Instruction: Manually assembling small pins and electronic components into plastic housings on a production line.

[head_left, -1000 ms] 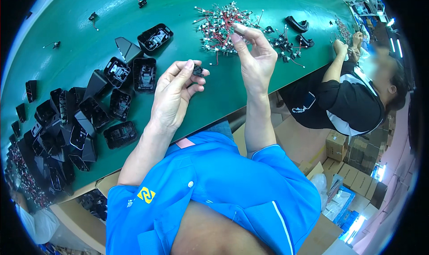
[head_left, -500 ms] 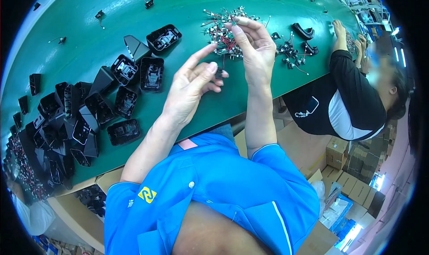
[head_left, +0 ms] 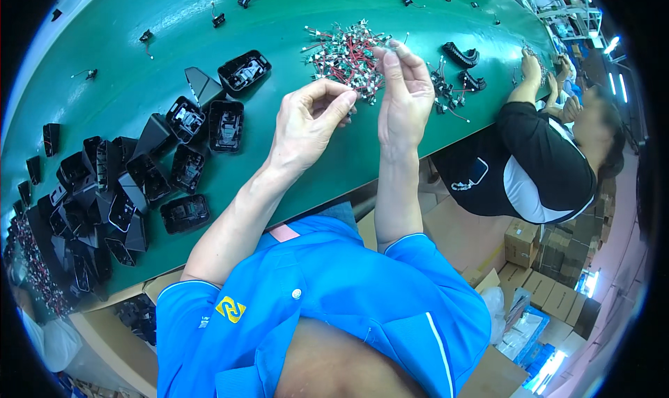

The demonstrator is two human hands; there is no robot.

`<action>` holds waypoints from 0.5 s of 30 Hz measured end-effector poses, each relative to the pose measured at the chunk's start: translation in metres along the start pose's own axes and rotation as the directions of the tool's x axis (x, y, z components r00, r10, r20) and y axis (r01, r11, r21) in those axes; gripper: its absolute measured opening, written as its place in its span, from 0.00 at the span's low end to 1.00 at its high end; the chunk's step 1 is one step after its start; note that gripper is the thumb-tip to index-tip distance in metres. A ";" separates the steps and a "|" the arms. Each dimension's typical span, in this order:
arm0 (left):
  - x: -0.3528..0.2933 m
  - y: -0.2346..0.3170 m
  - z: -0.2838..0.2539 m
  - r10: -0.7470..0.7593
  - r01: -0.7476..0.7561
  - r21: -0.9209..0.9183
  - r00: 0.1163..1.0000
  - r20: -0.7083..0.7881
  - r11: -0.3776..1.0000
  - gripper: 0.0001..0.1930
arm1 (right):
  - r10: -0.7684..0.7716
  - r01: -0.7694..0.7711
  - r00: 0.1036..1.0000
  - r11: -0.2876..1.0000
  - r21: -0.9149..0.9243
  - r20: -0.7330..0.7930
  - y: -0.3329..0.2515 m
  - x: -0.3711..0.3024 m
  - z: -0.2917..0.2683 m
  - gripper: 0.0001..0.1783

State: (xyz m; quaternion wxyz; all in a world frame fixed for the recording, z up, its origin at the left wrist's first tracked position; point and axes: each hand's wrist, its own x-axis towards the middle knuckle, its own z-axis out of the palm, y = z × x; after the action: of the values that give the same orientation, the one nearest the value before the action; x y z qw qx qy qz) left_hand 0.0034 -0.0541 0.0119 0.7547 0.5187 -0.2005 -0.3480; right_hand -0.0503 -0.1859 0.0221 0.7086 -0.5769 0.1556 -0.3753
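My left hand [head_left: 306,125] is closed in a pinch at the near side of a pile of small wired connectors [head_left: 345,53]. A small black part, mostly hidden by the fingers, is in its grip. To the right, my right hand [head_left: 405,98] is raised at the pile's right edge, thumb and forefinger pressed together. Whatever lies between those fingertips is too small to make out. The pile is a tangle of red, white, black and green pieces on the green table [head_left: 279,182].
Black plastic housings [head_left: 226,126] lie heaped to the left. Curved black pieces [head_left: 461,55] and small wired parts [head_left: 446,95] lie right of my hands. More wired parts [head_left: 218,19] are scattered at the far side. A co-worker [head_left: 543,161] sits at right; cardboard boxes [head_left: 523,241] stand behind.
My left hand has moved slightly right and up to the pile, its fingers closing in so the black part is now mostly covered. My right hand has lowered a little. The view has shifted slightly.
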 end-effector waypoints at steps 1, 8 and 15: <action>0.001 0.002 -0.002 -0.004 0.004 0.008 1.000 -0.009 1.000 0.05 | 0.012 -0.011 0.999 1.000 -0.022 0.046 -0.002 -0.004 0.003 0.13; 0.001 0.005 -0.004 0.240 -0.243 0.336 0.969 0.053 0.910 0.04 | 0.046 -0.048 0.998 0.997 0.063 0.039 -0.008 -0.004 -0.008 0.13; 0.005 0.031 0.006 0.222 -0.214 0.115 0.973 -0.062 0.970 0.03 | 0.028 -0.069 0.992 0.935 0.348 0.122 -0.009 -0.012 -0.007 0.12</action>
State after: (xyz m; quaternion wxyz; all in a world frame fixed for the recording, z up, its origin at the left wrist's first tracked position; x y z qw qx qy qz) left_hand 0.0125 -0.0545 0.0419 0.7663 0.5459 -0.2466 -0.2322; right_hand -0.0657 -0.1831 0.0256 0.8170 -0.4577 0.0592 -0.3457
